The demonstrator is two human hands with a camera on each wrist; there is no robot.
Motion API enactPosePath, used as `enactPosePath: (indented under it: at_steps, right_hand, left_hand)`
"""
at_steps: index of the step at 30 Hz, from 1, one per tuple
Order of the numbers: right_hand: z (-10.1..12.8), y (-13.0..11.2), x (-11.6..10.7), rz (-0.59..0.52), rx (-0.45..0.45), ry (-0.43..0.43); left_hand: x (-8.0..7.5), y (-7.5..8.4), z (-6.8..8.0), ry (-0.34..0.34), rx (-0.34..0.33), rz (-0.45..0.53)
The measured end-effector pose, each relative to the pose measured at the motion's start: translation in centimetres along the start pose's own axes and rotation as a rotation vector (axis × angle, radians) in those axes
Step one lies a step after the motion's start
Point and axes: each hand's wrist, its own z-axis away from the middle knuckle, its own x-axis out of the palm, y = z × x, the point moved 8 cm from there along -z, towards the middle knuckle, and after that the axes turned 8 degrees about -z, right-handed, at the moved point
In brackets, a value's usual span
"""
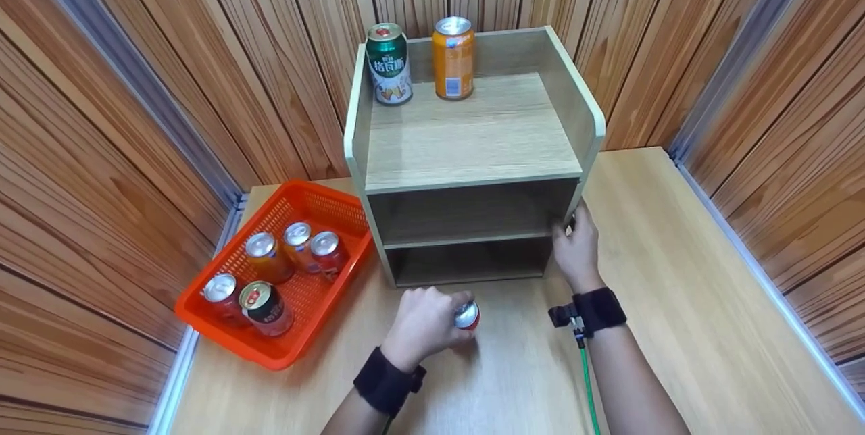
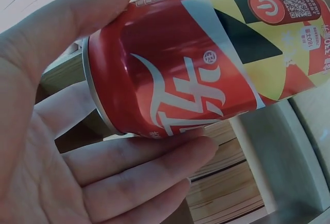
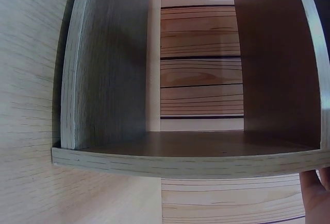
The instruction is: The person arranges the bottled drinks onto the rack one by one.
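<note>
A red cola can [image 1: 467, 315] is held by my left hand [image 1: 427, 323] over the table in front of the wooden shelf [image 1: 473, 138]. In the left wrist view, the thumb lies along one side of the can [image 2: 170, 74] and the fingers along the other, near its rim. My right hand [image 1: 578, 249] grips the shelf's right side panel, thumb at the front edge and fingers on the outer face. The right wrist view shows part of that hand [image 3: 315, 193] at the panel's edge, beside an empty compartment [image 3: 201, 144].
A green-and-white can [image 1: 390, 67] and an orange can [image 1: 453, 60] stand on the shelf's top level. Left of the shelf, an orange plastic basket [image 1: 324, 310] contains several upright cans. Wood-patterned walls [image 1: 135, 84] enclose the table [image 1: 676, 273]. A green cable [image 1: 586, 381] trails from the right wristband.
</note>
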Motion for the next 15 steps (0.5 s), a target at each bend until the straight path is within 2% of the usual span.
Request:
enactPosePath:
  at_steps: [6,10,15]
  right_hand:
    - [-0.1,0.1,0.0,-0.014,-0.022,0.009]
    - [0.0,0.0,0.1,-0.024,-0.009,0.010]
    - [0.3,-2.2,0.1,-0.017,-0.017,0.009]
  left_hand:
    - [0.8,0.0,-0.2,0.048,0.010,-0.019]
    - [1.3,-0.1,-0.5,0.053,0.008,-0.023]
    - [1.6,-0.2,-0.5,0.052,0.004,-0.024]
